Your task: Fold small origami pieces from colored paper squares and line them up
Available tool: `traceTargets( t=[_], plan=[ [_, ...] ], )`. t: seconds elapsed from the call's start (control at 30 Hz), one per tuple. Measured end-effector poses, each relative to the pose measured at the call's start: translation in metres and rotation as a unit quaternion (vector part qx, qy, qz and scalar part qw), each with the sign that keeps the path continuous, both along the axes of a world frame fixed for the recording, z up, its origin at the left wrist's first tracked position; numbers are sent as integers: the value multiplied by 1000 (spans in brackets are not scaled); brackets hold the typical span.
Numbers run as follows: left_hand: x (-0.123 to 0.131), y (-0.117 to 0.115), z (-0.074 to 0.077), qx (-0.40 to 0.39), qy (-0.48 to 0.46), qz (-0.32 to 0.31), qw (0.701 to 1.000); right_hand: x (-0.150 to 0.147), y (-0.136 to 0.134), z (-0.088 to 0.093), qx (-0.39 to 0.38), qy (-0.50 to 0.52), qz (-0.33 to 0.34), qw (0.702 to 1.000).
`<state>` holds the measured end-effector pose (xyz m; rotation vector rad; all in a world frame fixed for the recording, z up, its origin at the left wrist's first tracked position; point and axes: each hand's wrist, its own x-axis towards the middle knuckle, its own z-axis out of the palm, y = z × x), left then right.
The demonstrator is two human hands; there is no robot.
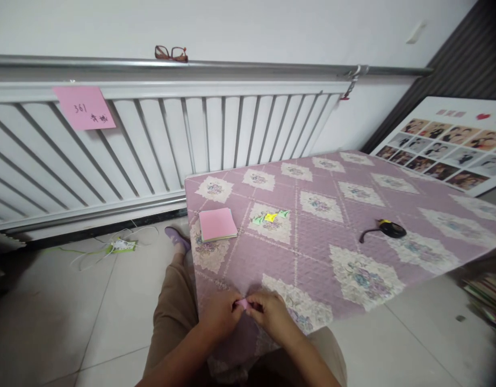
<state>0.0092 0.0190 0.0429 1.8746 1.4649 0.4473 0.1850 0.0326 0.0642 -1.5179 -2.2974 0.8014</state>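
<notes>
Presently, your left hand [222, 313] and right hand [271, 313] together pinch small pink paper [243, 304], nearer you than the square stack [217, 224].

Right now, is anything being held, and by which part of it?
A small pink piece, likely paper, is held by its two sides: the left hand at its left, the right hand at its right. The fingers hide the exact edges.

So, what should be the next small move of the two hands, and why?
Probably crease the small pink piece firmly: the left hand and right hand both pinch it, and three small folded pieces lie on the tablecloth. Its own folds are too small to judge.
</notes>
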Motion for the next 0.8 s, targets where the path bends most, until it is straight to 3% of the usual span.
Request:
traceTargets(
  t=[0.37,0.8],
  plan=[
    [1,16,8,-76,-111,35,990,2,7,-2,-20,39,12,999],
    [-10,24,10,-81,-103,4,991,-3,7,6,-20,85,35,996]
  ],
)
